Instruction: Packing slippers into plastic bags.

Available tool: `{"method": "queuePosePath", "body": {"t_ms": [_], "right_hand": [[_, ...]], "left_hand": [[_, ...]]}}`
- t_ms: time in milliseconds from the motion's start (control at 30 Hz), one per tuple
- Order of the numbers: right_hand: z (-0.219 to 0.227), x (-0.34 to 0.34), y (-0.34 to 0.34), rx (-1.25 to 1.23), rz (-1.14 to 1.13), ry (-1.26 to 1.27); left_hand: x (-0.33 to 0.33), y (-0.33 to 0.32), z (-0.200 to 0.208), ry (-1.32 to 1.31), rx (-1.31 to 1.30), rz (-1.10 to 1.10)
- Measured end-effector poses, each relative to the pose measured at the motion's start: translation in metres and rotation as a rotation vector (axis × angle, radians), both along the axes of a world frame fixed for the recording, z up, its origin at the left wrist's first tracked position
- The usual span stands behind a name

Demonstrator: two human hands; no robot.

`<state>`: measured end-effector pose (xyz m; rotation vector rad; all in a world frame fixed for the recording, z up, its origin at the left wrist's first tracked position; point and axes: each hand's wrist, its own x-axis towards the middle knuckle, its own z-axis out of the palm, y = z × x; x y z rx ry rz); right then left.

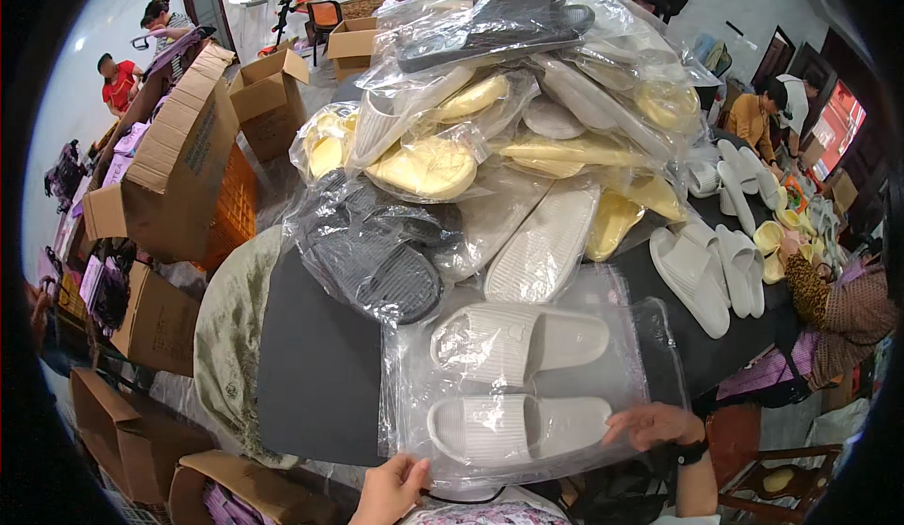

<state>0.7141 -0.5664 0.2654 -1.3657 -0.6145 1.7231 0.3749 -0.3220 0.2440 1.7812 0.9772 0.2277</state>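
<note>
Left hand has thumb and finger pinched together on the near left corner of a clear bag, at the table's near edge. Right hand is loosely open, fingers spread and half curled over the bag's right side, beside the heel of the nearer slipper; whether the fingertips press on it cannot be told. Inside the bag lies a pair of pale slippers, one behind the other, toes to the left. This pair appears fully inside, though whether the bag is sealed is unclear. Just beyond, a high pile of bagged slippers, pale, yellow and dark grey, seems already done. On the dark table to the right, loose slippers lie unbagged, apparently left to do.
</note>
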Motion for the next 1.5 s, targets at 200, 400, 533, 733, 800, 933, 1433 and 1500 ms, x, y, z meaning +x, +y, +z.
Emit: {"method": "queuePosePath", "body": {"t_ms": [200,400,533,733,800,933,1433,1500], "right_hand": [[0.001,-0.004,0.080,0.585,0.485,-1.301],[-0.016,-0.042,0.152,0.656,0.510,-1.403],[-0.035,-0.047,0.168,0.518,0.522,-1.508],[-0.013,-0.054,0.173,0.664,0.546,-1.517],[-0.009,-0.042,0.155,0.717,0.494,-1.602],[-0.005,0.010,0.091,0.592,0.444,-1.619],[0.052,0.227,-0.054,-0.350,-0.772,-2.209],[0.046,0.227,-0.021,-0.402,-0.885,-2.409]], "left_hand": [[-0.008,0.002,-0.007,-0.024,-0.378,0.090],[-0.014,-0.005,-0.013,0.198,0.208,-0.082],[0.007,-0.005,-0.014,-0.159,0.766,-0.029],[0.036,-0.002,-0.045,-0.109,0.593,-0.331],[0.041,-0.005,-0.041,0.042,0.653,-0.319],[0.047,-0.007,-0.036,0.134,0.760,-0.331],[0.060,0.000,-0.016,0.254,0.795,-0.583],[0.062,0.001,-0.024,0.190,0.816,-0.569]]}}
